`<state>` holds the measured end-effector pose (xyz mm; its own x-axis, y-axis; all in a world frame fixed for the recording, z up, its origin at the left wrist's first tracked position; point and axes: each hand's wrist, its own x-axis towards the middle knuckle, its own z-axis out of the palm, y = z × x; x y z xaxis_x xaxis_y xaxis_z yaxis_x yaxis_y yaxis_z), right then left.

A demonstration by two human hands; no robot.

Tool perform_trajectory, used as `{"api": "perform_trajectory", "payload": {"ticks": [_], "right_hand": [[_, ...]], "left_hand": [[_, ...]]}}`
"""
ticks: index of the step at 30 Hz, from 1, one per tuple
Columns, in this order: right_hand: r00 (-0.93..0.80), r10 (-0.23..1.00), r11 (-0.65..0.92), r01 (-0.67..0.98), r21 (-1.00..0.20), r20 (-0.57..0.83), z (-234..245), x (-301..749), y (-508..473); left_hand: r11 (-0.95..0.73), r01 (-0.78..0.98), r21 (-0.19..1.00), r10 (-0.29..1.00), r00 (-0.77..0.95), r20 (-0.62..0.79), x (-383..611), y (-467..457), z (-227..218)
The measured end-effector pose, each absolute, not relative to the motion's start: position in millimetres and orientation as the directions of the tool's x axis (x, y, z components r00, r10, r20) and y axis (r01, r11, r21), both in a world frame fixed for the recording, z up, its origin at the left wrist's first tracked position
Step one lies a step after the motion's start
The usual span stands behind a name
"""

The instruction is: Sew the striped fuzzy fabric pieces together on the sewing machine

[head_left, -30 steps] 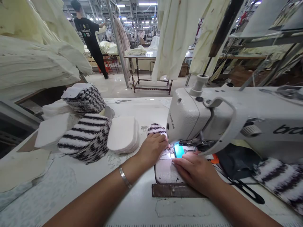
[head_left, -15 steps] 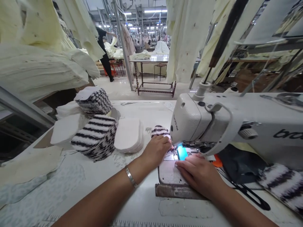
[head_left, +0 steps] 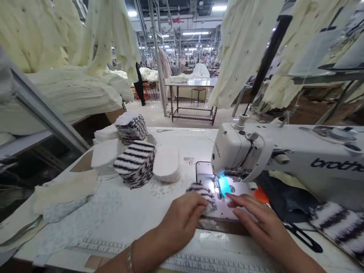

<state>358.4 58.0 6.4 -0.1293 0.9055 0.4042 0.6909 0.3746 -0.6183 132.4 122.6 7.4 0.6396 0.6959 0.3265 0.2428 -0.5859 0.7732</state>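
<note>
My left hand (head_left: 184, 216) pinches the near edge of a small fuzzy black-and-white striped fabric piece (head_left: 199, 188), just left of the needle area. The fabric lies apart from the presser foot, over the left edge of the machine bed. My right hand (head_left: 257, 214) is at the right of the bed, fingers apart and holding nothing visible, with the index fingertip by a bright blue block (head_left: 224, 185). Above both hands rises the white sewing machine (head_left: 236, 151), its lamp lighting the needle plate.
Left of the machine stand a stack of striped pieces (head_left: 135, 163), a second striped stack (head_left: 132, 127) and a white stack (head_left: 166, 163). A printed ruler (head_left: 193, 261) runs along the front. Black scissors or clip-like handle (head_left: 305, 237) and striped cloth (head_left: 338, 223) lie right.
The striped piece has come away from under the needle area toward me, drawn by my left hand. My right hand has lifted and spread its fingers. The view has shifted left.
</note>
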Motion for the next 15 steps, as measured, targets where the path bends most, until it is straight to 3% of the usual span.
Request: {"api": "perform_trajectory", "payload": {"ticks": [2, 4, 7, 11, 15], "right_hand": [[-0.023, 0.974, 0.209, 0.485, -0.849, 0.226, 5, 352, 48], [0.019, 1.0, 0.009, 0.173, -0.985, 0.012, 2, 342, 42], [-0.023, 0.985, -0.174, -0.233, -0.957, -0.174, -1, 332, 36], [0.037, 0.973, -0.197, -0.384, -0.902, -0.228, 1, 329, 32], [0.095, 0.964, -0.202, -0.355, -0.913, -0.25, 5, 325, 28]], "left_hand": [[-0.191, 0.116, 0.975, 0.868, 0.484, 0.112, 125, 115, 16], [0.118, -0.032, 0.992, 0.908, 0.407, -0.095, 124, 115, 20], [0.386, -0.172, 0.906, 0.879, 0.366, -0.305, 128, 120, 18], [0.525, -0.259, 0.811, 0.827, 0.381, -0.413, 132, 118, 12], [0.572, -0.307, 0.761, 0.801, 0.41, -0.436, 137, 108, 10]]}}
